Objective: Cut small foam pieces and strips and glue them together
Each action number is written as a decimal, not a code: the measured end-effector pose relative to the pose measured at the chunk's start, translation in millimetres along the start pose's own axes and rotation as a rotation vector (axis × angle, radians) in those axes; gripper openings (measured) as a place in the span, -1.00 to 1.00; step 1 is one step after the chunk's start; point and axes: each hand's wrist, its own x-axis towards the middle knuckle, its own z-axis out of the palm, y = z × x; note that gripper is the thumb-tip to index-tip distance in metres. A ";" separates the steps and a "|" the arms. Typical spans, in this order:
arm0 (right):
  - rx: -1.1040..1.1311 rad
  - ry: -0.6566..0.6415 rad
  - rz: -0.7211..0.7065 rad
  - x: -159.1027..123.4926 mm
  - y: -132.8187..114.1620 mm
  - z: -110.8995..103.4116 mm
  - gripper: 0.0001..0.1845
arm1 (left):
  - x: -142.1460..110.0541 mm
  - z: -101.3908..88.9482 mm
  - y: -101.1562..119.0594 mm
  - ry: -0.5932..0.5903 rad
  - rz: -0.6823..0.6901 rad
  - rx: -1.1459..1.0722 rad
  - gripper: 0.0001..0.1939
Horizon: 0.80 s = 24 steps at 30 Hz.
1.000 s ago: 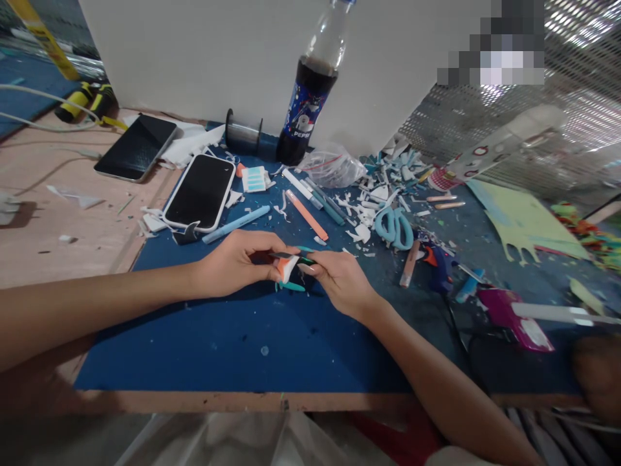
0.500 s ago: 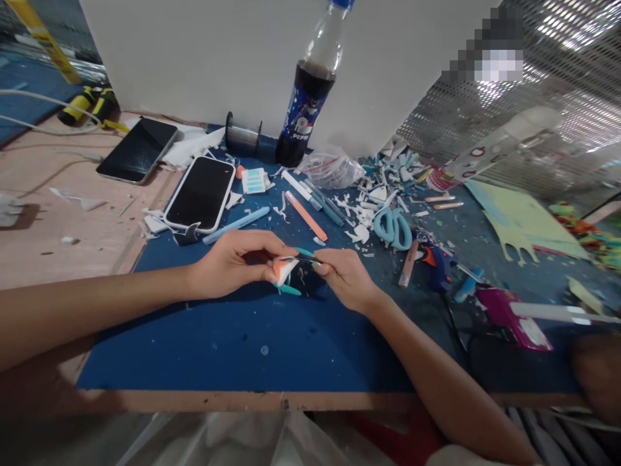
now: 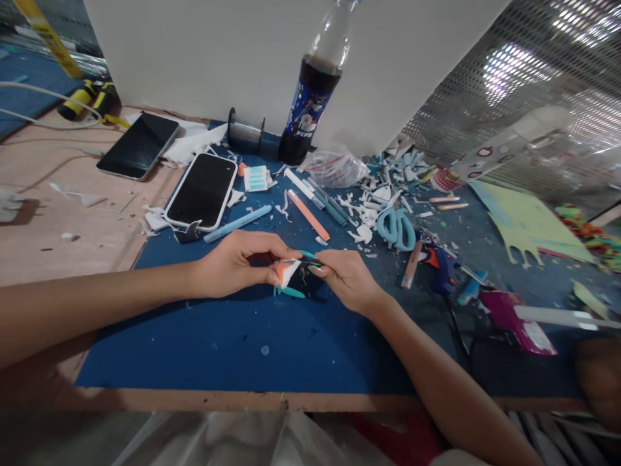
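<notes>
My left hand (image 3: 237,265) is closed, pinching a small orange-and-white piece (image 3: 287,272) between thumb and fingers. A teal pointed part (image 3: 292,293) sticks out just under that piece; whether it is joined to it I cannot tell. Facing it, my right hand (image 3: 349,278) pinches a thin teal-and-dark piece (image 3: 309,257), whose kind is too small to make out. This thin piece reaches across to the left fingertips. Both hands are held low over the blue mat (image 3: 213,349). Beyond them lie an orange stick (image 3: 308,215) and a light-blue pen (image 3: 237,224).
Two phones (image 3: 202,191) lie at left. A Pepsi bottle (image 3: 310,97) and a wire spool (image 3: 246,131) stand behind. To the right are light-blue scissors (image 3: 395,228), scattered foam scraps (image 3: 361,232), a blue glue gun (image 3: 442,270) and a magenta glue gun (image 3: 517,320).
The view has shifted slightly. Both hands keep their pinch almost in place; the orange-and-white piece is turned a little, and the right fingertips have shifted slightly along the thin piece.
</notes>
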 end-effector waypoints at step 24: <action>0.035 -0.098 -0.060 2.7 -1.0 3.1 -0.32 | -1.0 0.8 -2.7 -0.025 0.010 0.087 -0.78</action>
